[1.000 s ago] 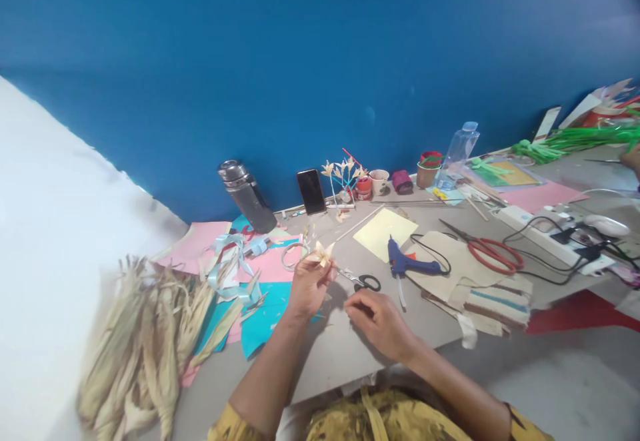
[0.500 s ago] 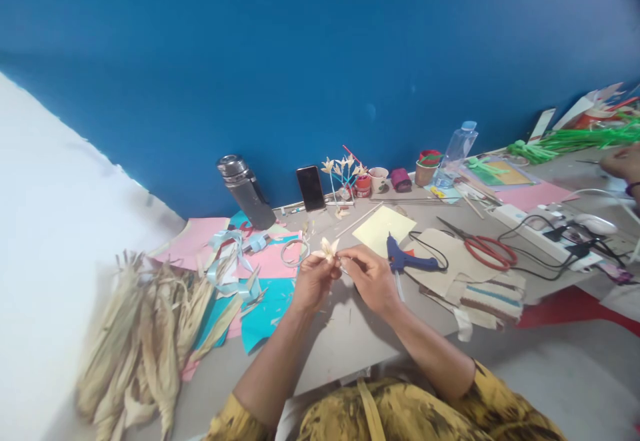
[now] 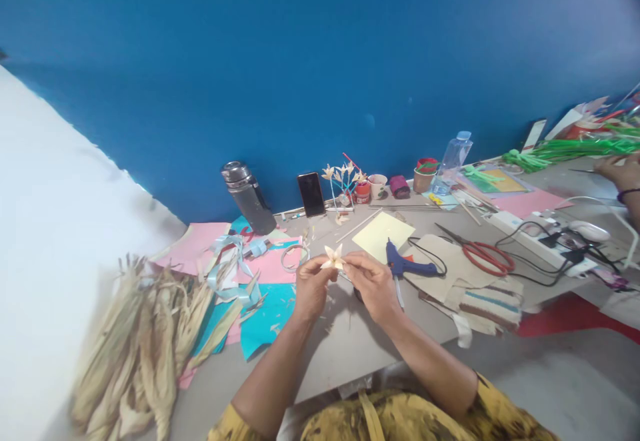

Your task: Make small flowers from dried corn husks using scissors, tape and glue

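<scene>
A small cream flower (image 3: 333,257) with pointed petals, seemingly made of dried husk, is held up over the table between both hands. My left hand (image 3: 313,286) pinches it from the left side. From the right, the fingertips of my right hand (image 3: 373,286) grip its petals too. The underside of the flower is hidden by my fingers. Just right of my right hand lies a blue glue gun (image 3: 409,262), with a yellow paper sheet (image 3: 383,236) behind it. A roll of tape (image 3: 293,258) lies beyond my left hand.
Dried corn husks (image 3: 145,348) heap at the left beside coloured paper (image 3: 267,318). A flask (image 3: 247,198), a phone (image 3: 311,194) and finished flowers (image 3: 343,178) stand along the wall. Scissors (image 3: 485,258) and a power strip (image 3: 537,241) lie right. Another person's hand (image 3: 623,171) shows far right.
The flower has turned so its open face shows more fully, and both hands now hold it more evenly from either side. The view has tilted slightly upward.
</scene>
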`<action>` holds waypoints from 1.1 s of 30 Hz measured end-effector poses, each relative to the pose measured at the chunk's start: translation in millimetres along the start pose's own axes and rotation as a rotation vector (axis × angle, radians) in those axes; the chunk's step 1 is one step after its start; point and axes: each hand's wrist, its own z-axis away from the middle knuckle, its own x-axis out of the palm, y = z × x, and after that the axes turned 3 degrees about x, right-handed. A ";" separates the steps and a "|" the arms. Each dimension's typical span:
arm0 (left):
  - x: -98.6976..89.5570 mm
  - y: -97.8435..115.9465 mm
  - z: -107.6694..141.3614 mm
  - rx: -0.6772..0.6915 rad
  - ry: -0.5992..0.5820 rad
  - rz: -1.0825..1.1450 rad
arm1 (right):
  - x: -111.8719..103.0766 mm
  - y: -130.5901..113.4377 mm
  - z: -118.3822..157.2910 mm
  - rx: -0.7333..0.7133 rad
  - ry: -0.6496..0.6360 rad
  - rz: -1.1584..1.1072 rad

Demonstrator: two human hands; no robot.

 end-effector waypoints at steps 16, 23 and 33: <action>6.6 16.8 12.0 0.182 0.033 -0.207 | 12.4 10.7 4.4 0.194 0.024 -0.399; 10.1 19.7 13.7 0.149 0.054 -0.226 | 10.9 7.9 4.9 0.211 0.016 -0.369; 8.3 13.6 11.4 0.125 0.048 -0.184 | 12.7 6.7 5.9 0.233 0.056 -0.372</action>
